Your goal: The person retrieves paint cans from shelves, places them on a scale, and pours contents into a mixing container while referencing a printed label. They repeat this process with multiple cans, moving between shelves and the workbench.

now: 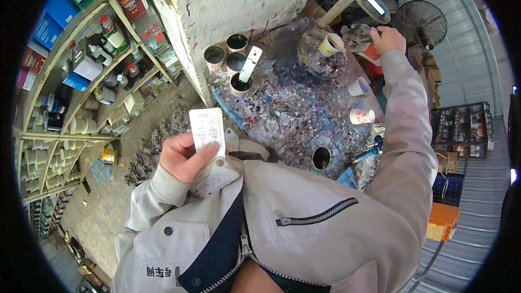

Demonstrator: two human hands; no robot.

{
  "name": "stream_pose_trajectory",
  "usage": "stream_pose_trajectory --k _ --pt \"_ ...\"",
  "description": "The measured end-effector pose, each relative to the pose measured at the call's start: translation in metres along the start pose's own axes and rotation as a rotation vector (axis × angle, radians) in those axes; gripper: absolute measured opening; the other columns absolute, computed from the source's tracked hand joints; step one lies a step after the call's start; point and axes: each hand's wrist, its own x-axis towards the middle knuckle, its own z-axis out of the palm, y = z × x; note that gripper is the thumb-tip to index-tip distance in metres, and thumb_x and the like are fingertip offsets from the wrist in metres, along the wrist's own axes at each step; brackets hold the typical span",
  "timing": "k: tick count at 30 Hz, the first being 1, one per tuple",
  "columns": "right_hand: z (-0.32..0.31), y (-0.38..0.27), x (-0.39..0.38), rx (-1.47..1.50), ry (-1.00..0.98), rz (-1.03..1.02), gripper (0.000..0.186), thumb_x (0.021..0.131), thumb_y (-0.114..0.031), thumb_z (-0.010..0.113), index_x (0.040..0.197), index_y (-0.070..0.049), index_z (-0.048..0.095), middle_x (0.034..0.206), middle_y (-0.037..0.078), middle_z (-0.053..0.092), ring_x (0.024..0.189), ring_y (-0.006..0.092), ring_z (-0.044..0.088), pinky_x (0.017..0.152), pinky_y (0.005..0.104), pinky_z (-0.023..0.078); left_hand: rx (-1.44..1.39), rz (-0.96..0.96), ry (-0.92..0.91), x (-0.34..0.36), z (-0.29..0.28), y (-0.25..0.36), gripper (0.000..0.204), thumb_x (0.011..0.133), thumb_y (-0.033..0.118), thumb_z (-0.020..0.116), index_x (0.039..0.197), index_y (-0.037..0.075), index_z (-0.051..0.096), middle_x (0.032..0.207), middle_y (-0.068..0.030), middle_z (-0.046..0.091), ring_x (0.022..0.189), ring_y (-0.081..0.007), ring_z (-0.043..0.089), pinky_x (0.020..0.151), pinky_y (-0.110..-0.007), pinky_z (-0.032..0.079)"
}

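Left of centre in the frame, the left hand point(176, 161) pinches a printed white paper slip point(207, 125) between thumb and fingers point(180, 142). At the upper right, the right hand point(391, 40) reaches a grey, crusted object point(356, 36) below a lit display point(375, 5); whether its fingers grip it, I cannot tell. Nearby, a yellow-marked cup point(328, 48) stands on the paint-caked counter's point(293, 111) round platform point(316, 66).
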Motion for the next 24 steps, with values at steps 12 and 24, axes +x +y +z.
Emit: stream_pose_trajectory --k 12,24 --pt "0.005 0.001 0.005 0.015 -0.022 -0.029 0.050 0.087 -0.055 0.052 0.104 -0.015 0.076 0.098 0.016 0.073 0.093 0.0342 0.069 0.083 0.0447 0.054 0.005 -0.004 0.000 0.002 -0.001 -0.001 0.020 0.092 0.006 0.066 0.110 -0.003 0.070 0.100 -0.0088 0.073 0.088 -0.0124 0.068 0.079 -0.027 0.054" --pt "-0.014 -0.019 -0.007 -0.011 -0.009 0.023 0.084 0.072 -0.084 0.054 0.105 -0.011 0.076 0.096 0.015 0.074 0.093 0.0305 0.070 0.083 0.0400 0.055 0.013 0.009 -0.018 0.004 -0.001 0.001 0.019 0.093 0.004 0.065 0.110 -0.003 0.069 0.101 -0.0085 0.073 0.090 -0.0120 0.068 0.081 -0.027 0.054"
